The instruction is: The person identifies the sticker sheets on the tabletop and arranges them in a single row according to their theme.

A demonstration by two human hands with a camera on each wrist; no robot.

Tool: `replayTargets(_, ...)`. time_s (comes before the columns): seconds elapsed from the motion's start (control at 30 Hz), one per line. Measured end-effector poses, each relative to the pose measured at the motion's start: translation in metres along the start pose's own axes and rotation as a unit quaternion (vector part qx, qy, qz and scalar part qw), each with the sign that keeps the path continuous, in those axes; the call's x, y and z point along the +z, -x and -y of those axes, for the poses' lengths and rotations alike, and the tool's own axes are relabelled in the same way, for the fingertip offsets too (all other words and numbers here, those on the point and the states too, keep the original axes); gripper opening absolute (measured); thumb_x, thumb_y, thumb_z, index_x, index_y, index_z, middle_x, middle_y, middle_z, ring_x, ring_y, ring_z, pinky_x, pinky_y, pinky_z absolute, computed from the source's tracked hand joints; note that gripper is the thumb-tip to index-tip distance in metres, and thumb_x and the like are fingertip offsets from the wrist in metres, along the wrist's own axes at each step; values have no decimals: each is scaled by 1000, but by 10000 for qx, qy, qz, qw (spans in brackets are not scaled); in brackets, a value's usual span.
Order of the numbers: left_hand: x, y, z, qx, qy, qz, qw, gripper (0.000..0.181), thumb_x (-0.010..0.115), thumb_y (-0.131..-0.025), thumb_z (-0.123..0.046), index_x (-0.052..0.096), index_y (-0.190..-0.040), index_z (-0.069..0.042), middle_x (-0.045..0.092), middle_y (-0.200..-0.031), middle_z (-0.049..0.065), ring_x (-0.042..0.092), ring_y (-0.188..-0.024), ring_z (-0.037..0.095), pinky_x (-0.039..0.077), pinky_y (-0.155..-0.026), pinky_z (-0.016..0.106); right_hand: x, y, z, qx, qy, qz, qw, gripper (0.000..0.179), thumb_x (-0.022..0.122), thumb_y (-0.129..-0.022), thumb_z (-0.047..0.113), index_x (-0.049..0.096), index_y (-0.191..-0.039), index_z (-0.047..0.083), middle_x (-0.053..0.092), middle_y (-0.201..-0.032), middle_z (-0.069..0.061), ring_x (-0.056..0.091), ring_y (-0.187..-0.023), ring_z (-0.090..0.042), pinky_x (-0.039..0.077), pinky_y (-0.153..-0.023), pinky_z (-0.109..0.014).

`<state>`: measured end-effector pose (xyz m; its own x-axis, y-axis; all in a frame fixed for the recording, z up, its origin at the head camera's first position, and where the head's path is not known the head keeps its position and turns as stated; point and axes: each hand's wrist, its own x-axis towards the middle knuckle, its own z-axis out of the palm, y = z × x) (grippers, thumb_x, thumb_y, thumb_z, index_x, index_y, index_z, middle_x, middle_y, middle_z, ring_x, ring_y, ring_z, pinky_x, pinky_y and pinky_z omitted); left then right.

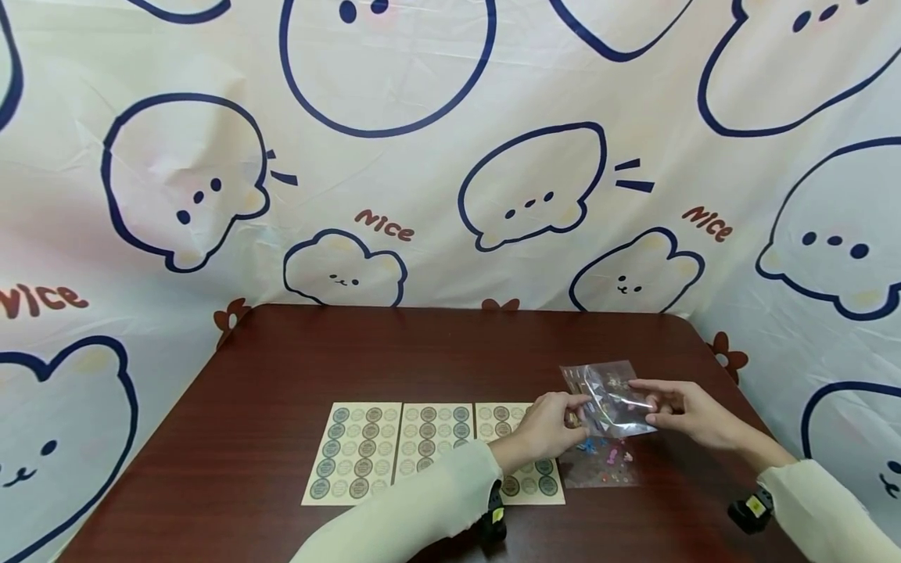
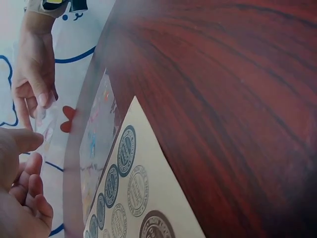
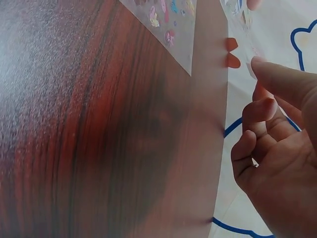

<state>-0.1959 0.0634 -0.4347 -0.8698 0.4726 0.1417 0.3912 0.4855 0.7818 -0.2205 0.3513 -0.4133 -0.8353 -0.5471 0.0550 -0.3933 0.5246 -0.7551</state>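
Observation:
A clear plastic bag is stretched between my two hands above the right part of the table. My left hand pinches its left edge between thumb and forefinger. At the right edge, my right hand grips it by thumb and fingers, the thumb uppermost in the right wrist view. Glare on the plastic obscures what is inside. Below it, a transparent sheet with small blue and pink stickers lies on the table, partly covered by the bag in the head view.
Three cream sheets of round stamp-like stickers lie side by side at the front middle, the rightmost partly behind my left forearm. The dark wooden table meets a patterned cloth at the back and sides.

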Motion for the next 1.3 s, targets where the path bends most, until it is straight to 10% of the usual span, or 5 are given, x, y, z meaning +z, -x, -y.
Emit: replayTargets(1.3,36,-7,-23,-3,-822,52,9966,47,77,-90,-21,66,-136,-23,69,-89,-18,45,-59,-8,39,-67,9,-23,41,-19,-354,-604,221,9973,48,63,-94,-6,47,-138,-16,60,-89,4,54,-66,-17,46,-54,-35)
